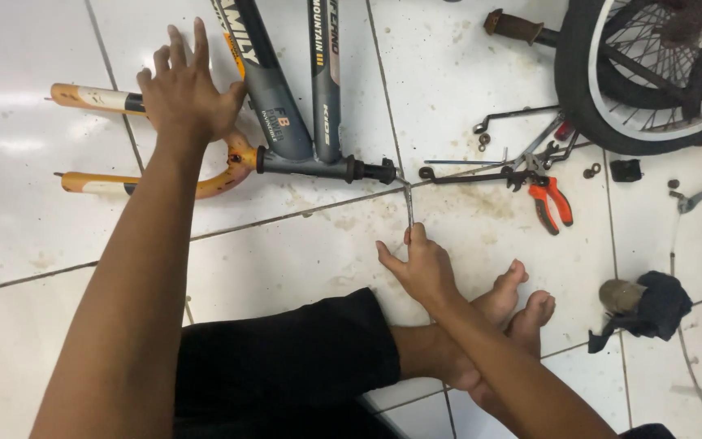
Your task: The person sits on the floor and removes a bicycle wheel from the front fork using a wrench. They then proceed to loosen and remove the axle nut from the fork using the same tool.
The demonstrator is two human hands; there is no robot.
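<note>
My left hand (184, 93) rests flat, fingers spread, on the orange fork (99, 182) of a grey bicycle frame (286, 97) lying on the white tiled floor. The frame's black head tube end (363, 169) points right. My right hand (420, 264) grips the lower end of a thin metal rod or spanner (408, 203) that reaches up to the head tube end. My bare feet (517, 305) lie just right of that hand.
A bicycle wheel (652, 73) stands at the top right. Spanners, small metal parts and orange-handled pliers (550, 203) lie scattered below it. A dark rag with a tin (643, 307) sits at the right. My dark shorts (286, 366) fill the bottom middle.
</note>
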